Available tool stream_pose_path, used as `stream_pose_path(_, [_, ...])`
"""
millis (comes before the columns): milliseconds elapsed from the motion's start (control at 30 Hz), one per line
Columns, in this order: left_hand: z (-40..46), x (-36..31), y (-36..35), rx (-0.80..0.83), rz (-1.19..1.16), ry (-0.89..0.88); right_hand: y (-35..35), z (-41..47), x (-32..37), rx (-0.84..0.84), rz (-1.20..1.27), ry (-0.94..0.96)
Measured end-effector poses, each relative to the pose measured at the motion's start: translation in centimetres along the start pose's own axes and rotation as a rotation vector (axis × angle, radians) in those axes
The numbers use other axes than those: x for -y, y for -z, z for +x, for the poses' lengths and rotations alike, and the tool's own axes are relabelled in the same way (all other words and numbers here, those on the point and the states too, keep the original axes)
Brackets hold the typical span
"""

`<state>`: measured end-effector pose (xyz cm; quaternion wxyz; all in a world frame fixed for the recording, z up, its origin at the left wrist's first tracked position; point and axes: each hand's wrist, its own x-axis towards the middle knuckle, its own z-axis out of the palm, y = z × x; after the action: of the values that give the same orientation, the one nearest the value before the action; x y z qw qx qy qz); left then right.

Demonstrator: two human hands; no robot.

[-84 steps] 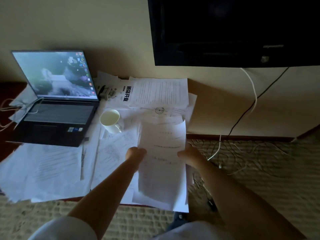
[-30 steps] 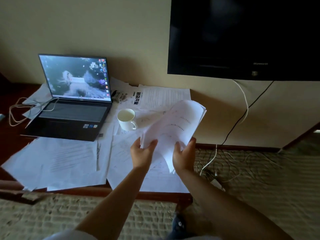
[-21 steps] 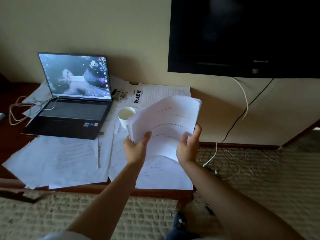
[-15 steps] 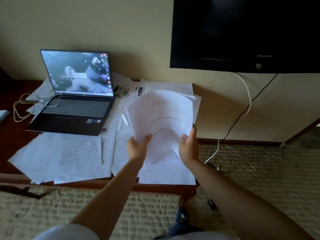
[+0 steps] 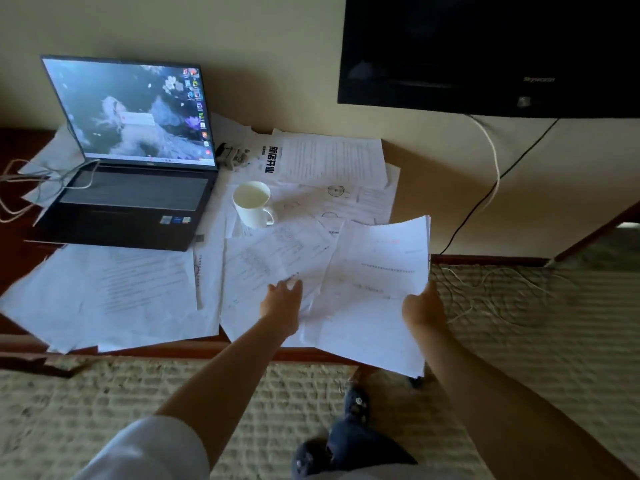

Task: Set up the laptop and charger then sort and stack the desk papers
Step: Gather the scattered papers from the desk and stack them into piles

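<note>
The open laptop (image 5: 131, 202) stands at the desk's left with its screen lit. A pale charger cable (image 5: 20, 188) lies looped beside its left edge. Loose white papers cover the desk. My right hand (image 5: 420, 308) grips the right edge of a stack of papers (image 5: 377, 289), held low and flat over the desk's right front corner. My left hand (image 5: 282, 301) is off the stack, its fingers stretched onto a loose printed sheet (image 5: 273, 258) just left of it.
A white cup (image 5: 252, 204) stands on the papers right of the laptop, and a small dark object (image 5: 232, 155) lies behind it. A black TV (image 5: 485, 46) hangs on the wall. Cables (image 5: 485, 285) trail over the carpet to the right. The desk's front edge (image 5: 173, 351) is close to me.
The stack, held upright in both hands before, has come down flat to the right in my right hand alone. My left hand let go and moved onto a loose sheet.
</note>
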<state>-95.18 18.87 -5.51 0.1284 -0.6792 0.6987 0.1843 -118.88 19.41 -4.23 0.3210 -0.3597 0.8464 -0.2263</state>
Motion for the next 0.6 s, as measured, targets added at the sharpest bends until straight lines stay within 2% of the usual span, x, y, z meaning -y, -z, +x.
stream_pose_path(67, [-0.2, -0.3, -0.2, -0.038, 0.073, -0.014, -0.2, -0.1, -0.4, -0.007, 0.022, -0.018])
stream_pose_path(133, [-0.2, 0.3, -0.3, -0.117, 0.035, -0.001, -0.2, -0.2, -0.8, -0.044, 0.037, -0.033])
stream_pose_path(267, [-0.7, 1.3, 1.2, -0.246, -0.331, 0.154, 0.3, 0.0, -1.6, -0.138, 0.121, -0.064])
stream_pose_path(333, [-0.9, 0.5, 2.4, -0.255, -0.543, 0.181, 0.7, 0.0, -2.0, -0.151, 0.163, -0.078])
stream_pose_path(400, [-0.6, -0.2, 3.1, -0.149, -0.846, 0.165, 1.2, -0.1, -2.0, -0.126, 0.230, -0.102])
stream_pose_path(500, [-1.3, -1.0, 3.8, 0.244, -1.361, 0.111, 1.8, -0.2, -2.0, -0.042, 0.179, -0.163])
stream_pose_path(567, [-1.5, -1.1, 3.6, 0.342, -1.372, 0.161, 2.1, 0.0, -2.0, -0.013, 0.128, -0.156])
stream_pose_path(600, [-1.2, -1.0, 3.1, 0.294, -1.349, 0.195, 2.2, -0.6, -1.6, 0.003, 0.181, -0.173])
